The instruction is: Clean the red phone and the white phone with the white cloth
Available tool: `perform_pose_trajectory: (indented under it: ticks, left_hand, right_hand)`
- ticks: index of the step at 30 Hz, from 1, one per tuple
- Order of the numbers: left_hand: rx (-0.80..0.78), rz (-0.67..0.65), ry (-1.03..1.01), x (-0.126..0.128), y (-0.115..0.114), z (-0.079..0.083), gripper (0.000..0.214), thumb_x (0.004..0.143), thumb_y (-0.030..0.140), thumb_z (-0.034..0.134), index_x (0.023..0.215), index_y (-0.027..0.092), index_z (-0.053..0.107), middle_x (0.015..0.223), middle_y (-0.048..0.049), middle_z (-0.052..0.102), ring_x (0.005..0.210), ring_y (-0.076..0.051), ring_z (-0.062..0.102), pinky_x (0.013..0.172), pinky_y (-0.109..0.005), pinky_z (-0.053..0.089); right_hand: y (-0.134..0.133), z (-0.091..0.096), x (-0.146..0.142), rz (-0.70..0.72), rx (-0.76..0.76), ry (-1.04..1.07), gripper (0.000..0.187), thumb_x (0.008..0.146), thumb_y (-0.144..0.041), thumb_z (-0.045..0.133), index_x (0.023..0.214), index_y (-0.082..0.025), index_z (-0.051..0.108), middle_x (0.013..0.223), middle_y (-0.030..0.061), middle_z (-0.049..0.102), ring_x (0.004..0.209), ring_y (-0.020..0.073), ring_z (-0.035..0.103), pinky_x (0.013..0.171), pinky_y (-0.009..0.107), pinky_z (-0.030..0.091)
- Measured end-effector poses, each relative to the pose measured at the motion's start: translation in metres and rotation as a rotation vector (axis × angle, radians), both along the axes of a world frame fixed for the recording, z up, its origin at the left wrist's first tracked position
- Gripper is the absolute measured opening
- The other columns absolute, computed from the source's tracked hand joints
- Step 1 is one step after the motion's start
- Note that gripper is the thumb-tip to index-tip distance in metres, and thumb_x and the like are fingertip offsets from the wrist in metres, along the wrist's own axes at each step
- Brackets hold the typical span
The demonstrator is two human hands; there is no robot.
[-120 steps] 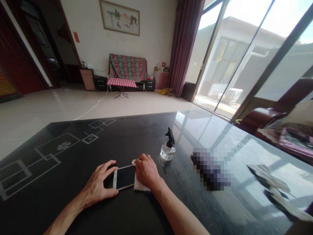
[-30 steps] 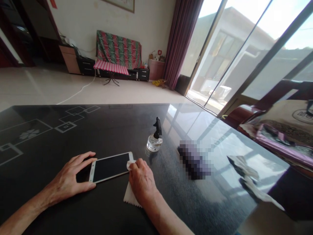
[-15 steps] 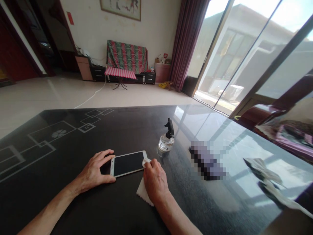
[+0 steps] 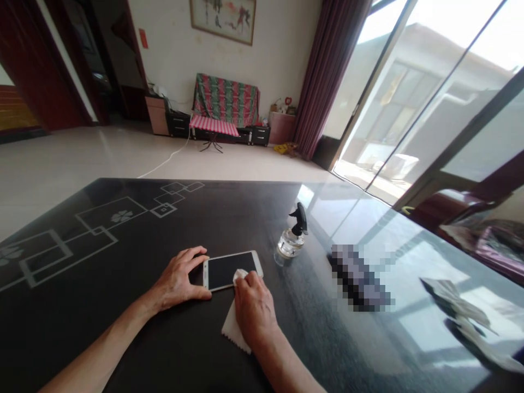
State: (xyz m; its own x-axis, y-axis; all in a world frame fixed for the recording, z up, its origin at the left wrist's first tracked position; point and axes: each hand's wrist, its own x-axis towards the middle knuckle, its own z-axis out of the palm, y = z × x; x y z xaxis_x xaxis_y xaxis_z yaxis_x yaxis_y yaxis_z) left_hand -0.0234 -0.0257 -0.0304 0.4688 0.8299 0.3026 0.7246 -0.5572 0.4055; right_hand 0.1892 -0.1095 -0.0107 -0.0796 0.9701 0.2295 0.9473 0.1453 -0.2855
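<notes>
- Sliding glass doors (image 4: 426, 103) fill the upper right of the frame, a pale building showing through them.
- My glossy black table (image 4: 172, 360) spans the lower frame. Its far edge crosses the middle, its left edge slants down to the left, its right edge towards the lower right. Black top stretches from my left hand to the left edge, inlaid with pale squares and flowers.
- A maroon curtain (image 4: 327, 71) hangs at upper centre-right.
- A folding table with a pink-striped top (image 4: 215, 125) stands at upper centre, well apart from my table.
- The framed painting (image 4: 223, 19) at top centre is cut off by the frame.
- A pixelated purple-grey object (image 4: 360, 278) lies right of centre; any label on it is hidden.
- My left hand (image 4: 180, 278), near centre, grasps the smartphone's left end between thumb and fingers.
- My right hand (image 4: 257, 305), lower centre, is closed on a bunched cloth.
- The trigger spray bottle (image 4: 291, 243) stands upright right of centre, just beyond the phone; among dark marks on its clear body, one reads like an X.
- The white smartphone (image 4: 229, 268) lies flat at centre, screen up, well inside the table edges; its markings are too small to read.
- The white cloth (image 4: 232, 327) with zigzag edges touches the phone's near edge and trails towards me.
</notes>
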Motion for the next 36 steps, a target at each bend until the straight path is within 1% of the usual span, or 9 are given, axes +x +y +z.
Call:
perform_pose_trajectory:
  ticks: [4,9,14,18,21,24,27,29,36]
  left_hand:
    - [0.043,0.002,0.010,-0.003,0.007,-0.009,0.067,0.053,0.052,0.075,0.112,0.024,0.062,0.129,-0.0068,0.052,0.117,-0.033,0.048,0.097,-0.044,0.042]
    - [0.086,-0.016,0.037,-0.008,0.016,-0.021,0.065,0.056,0.055,0.073,0.113,0.025,0.061,0.130,-0.0062,0.052,0.118,-0.033,0.048,0.096,-0.042,0.043]
    - [0.122,-0.017,0.057,-0.013,0.020,-0.028,0.063,0.060,0.056,0.071,0.115,0.026,0.060,0.130,-0.0051,0.052,0.117,-0.032,0.050,0.095,-0.039,0.045]
    - [0.147,-0.001,0.047,-0.014,0.020,-0.031,0.062,0.060,0.054,0.070,0.115,0.026,0.060,0.130,-0.0053,0.052,0.115,-0.032,0.051,0.095,-0.040,0.044]
    - [0.121,-0.010,0.066,-0.012,0.018,-0.027,0.058,0.063,0.052,0.069,0.114,0.026,0.059,0.131,-0.0056,0.051,0.117,-0.031,0.049,0.096,-0.040,0.043]
    - [0.104,-0.014,0.072,-0.007,0.013,-0.016,0.058,0.063,0.051,0.069,0.113,0.024,0.059,0.130,-0.0071,0.051,0.117,-0.031,0.049,0.097,-0.040,0.043]
    - [0.070,-0.016,0.085,0.000,0.006,-0.005,0.059,0.062,0.047,0.070,0.114,0.020,0.058,0.129,-0.0094,0.051,0.119,-0.030,0.047,0.099,-0.041,0.040]
    - [0.060,-0.003,0.083,0.004,0.003,-0.001,0.058,0.062,0.044,0.070,0.113,0.021,0.058,0.129,-0.0094,0.051,0.119,-0.030,0.047,0.100,-0.040,0.039]
    - [0.039,-0.014,0.018,0.008,0.001,0.003,0.061,0.060,0.043,0.072,0.114,0.019,0.057,0.128,-0.0095,0.050,0.118,-0.030,0.047,0.101,-0.041,0.038]
  right_hand:
    - [0.002,-0.003,-0.011,0.048,0.021,0.014,0.018,0.082,-0.009,0.047,0.085,-0.020,0.061,0.090,0.0052,0.057,0.082,0.0181,0.054,0.073,0.027,0.043]
    - [0.006,-0.001,-0.005,0.064,0.040,0.089,0.011,0.080,-0.015,0.050,0.080,-0.020,0.059,0.089,0.0050,0.056,0.082,0.0184,0.053,0.073,0.029,0.044]
    - [0.016,0.000,0.007,0.005,0.020,0.163,0.016,0.083,-0.018,0.048,0.075,-0.020,0.061,0.086,0.0053,0.057,0.080,0.0180,0.055,0.073,0.029,0.044]
    - [0.024,0.000,0.020,-0.065,0.019,0.188,0.019,0.086,-0.021,0.047,0.075,-0.021,0.063,0.085,0.0057,0.057,0.081,0.0183,0.055,0.073,0.028,0.044]
    - [0.028,0.002,0.030,-0.093,-0.003,0.176,0.020,0.087,-0.022,0.047,0.075,-0.021,0.064,0.087,0.0059,0.058,0.080,0.0175,0.055,0.071,0.027,0.043]
    - [0.032,0.004,0.042,-0.099,0.006,0.159,0.022,0.089,-0.022,0.045,0.080,-0.022,0.065,0.088,0.0059,0.057,0.080,0.0173,0.055,0.071,0.026,0.042]
    - [0.036,0.004,0.053,-0.108,0.014,0.132,0.022,0.089,-0.021,0.044,0.080,-0.021,0.065,0.086,0.0066,0.057,0.081,0.0183,0.055,0.070,0.026,0.041]
    - [0.039,0.005,0.058,-0.112,0.012,0.113,0.022,0.088,-0.020,0.045,0.079,-0.021,0.065,0.084,0.0064,0.057,0.079,0.0185,0.055,0.070,0.026,0.041]
    - [0.038,0.006,0.060,-0.061,0.040,0.063,0.022,0.089,-0.022,0.045,0.085,-0.021,0.067,0.085,0.0062,0.057,0.076,0.0167,0.056,0.067,0.025,0.040]
